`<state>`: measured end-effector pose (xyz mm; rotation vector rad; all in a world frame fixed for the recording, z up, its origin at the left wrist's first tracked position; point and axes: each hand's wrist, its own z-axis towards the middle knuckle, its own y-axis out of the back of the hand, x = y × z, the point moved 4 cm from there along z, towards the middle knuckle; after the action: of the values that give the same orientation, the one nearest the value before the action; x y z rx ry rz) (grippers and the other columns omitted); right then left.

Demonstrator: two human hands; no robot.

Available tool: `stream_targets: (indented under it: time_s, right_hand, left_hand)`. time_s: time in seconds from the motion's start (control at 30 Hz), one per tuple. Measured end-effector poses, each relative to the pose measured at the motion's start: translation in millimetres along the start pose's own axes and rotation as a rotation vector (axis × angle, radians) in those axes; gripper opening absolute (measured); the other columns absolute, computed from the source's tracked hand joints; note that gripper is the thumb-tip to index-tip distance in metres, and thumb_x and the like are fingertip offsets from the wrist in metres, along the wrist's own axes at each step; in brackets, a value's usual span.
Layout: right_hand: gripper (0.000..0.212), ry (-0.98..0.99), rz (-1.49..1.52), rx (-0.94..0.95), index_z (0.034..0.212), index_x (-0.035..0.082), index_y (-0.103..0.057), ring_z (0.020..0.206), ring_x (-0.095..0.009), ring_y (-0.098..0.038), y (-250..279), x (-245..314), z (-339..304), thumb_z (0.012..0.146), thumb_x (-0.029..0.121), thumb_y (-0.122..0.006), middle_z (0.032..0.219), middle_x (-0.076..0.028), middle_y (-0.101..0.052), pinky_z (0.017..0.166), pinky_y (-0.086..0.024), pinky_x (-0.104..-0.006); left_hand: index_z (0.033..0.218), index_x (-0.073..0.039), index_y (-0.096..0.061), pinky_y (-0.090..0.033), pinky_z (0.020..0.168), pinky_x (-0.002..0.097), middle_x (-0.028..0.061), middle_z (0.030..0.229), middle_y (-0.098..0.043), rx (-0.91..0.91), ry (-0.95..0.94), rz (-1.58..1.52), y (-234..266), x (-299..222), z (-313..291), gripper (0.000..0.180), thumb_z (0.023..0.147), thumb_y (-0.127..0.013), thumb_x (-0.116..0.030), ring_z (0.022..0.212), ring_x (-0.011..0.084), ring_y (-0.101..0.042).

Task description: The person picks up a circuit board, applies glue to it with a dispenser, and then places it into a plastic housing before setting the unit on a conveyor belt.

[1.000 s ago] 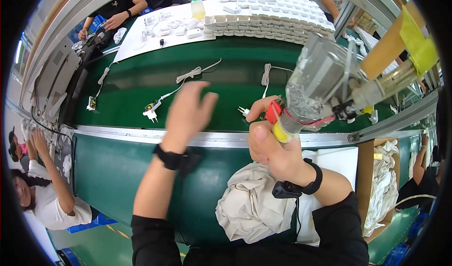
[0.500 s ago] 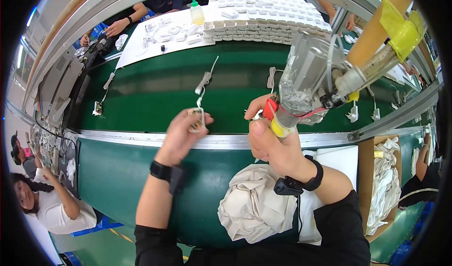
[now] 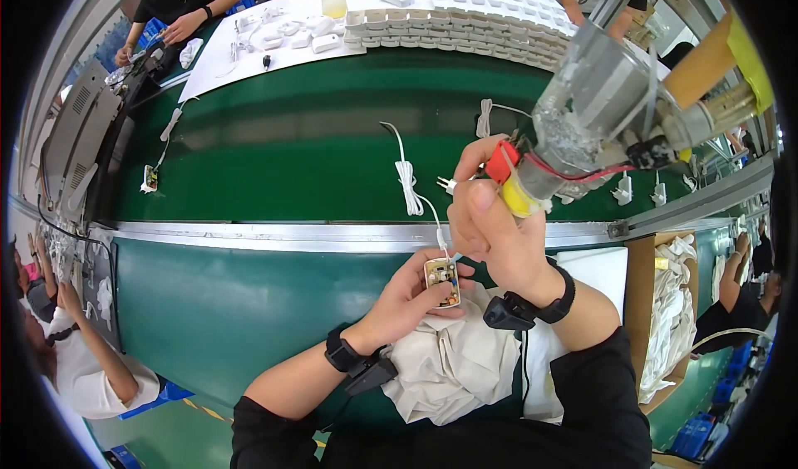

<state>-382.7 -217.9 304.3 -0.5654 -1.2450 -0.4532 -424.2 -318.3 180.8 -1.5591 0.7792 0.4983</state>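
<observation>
My left hand (image 3: 407, 301) is closed on a small circuit board (image 3: 441, 284) in a shallow white housing, its component side facing up. A bundled white cable (image 3: 408, 188) runs from the board's far edge onto the green belt. My right hand (image 3: 507, 232) wraps round the narrow lower end of a hanging glue-gun-like tool (image 3: 565, 149). That tool has a red part, yellow tape, a clear wrapped body and red and black wires. Its tip is hidden by my fingers, close above the board. Crumpled cream cloth (image 3: 453, 353) lies below my left hand.
A metal rail (image 3: 249, 234) separates the near green table from the belt (image 3: 274, 162). Another board (image 3: 150, 178) with cable lies far left. Stacked white trays (image 3: 449, 33) and a green-capped bottle (image 3: 333, 0) stand at the back. A cardboard box (image 3: 638, 319) is at right; co-workers sit around.
My left hand has moved right and nearer, bringing the board and its cable from over the belt to beside my right hand. The right hand and tool have shifted slightly right in the picture.
</observation>
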Motion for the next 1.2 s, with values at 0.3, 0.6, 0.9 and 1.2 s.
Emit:
stream_targets:
  time_s: [0.3,0.6,0.9,1.2]
  right_hand:
    - [0.033,-0.028,0.049,-0.002,0.098,0.008,-0.036,0.040,-0.003,-0.029,3.5,-9.2,-0.9,0.090,0.034,-0.055,0.053,0.002,-0.036,0.038,-0.023,-0.0200]
    - [0.035,-0.011,0.001,0.013,0.097,0.008,-0.035,0.040,-0.003,-0.028,7.4,-9.0,-0.5,0.090,0.036,-0.054,0.051,0.002,-0.035,0.038,-0.023,-0.0205]
    - [0.037,-0.041,0.031,0.058,0.097,0.009,-0.033,0.039,-0.004,-0.028,-5.2,-7.2,-8.1,0.090,0.040,-0.053,0.049,0.002,-0.034,0.038,-0.022,-0.0214]
    - [0.038,-0.068,0.050,0.062,0.094,0.011,-0.032,0.039,-0.005,-0.028,-9.3,-9.6,-9.0,0.089,0.042,-0.055,0.049,0.001,-0.035,0.038,-0.022,-0.0218]
  left_hand:
    - [0.129,-0.006,-0.034,-0.053,0.086,0.0340,0.0117,0.127,-0.047,0.032,-0.037,-0.011,2.7,-0.4,1.9,0.039,0.092,-0.045,-0.001,0.116,0.0187,-0.049]
    - [0.131,-0.007,-0.032,-0.053,0.086,0.0330,0.0112,0.126,-0.047,0.043,-0.049,0.000,2.8,1.9,4.2,0.042,0.091,-0.045,0.000,0.116,0.0187,-0.049]
    - [0.129,-0.005,-0.034,-0.056,0.082,0.0356,0.0088,0.116,-0.051,-0.093,-0.058,-0.121,17.2,-7.0,4.6,0.039,0.091,-0.040,0.000,0.111,0.0187,-0.052]
    - [0.129,-0.004,-0.036,-0.056,0.081,0.0362,0.0080,0.112,-0.052,-0.132,-0.089,-0.158,17.0,-13.8,2.5,0.039,0.090,-0.039,0.001,0.104,0.0168,-0.055]
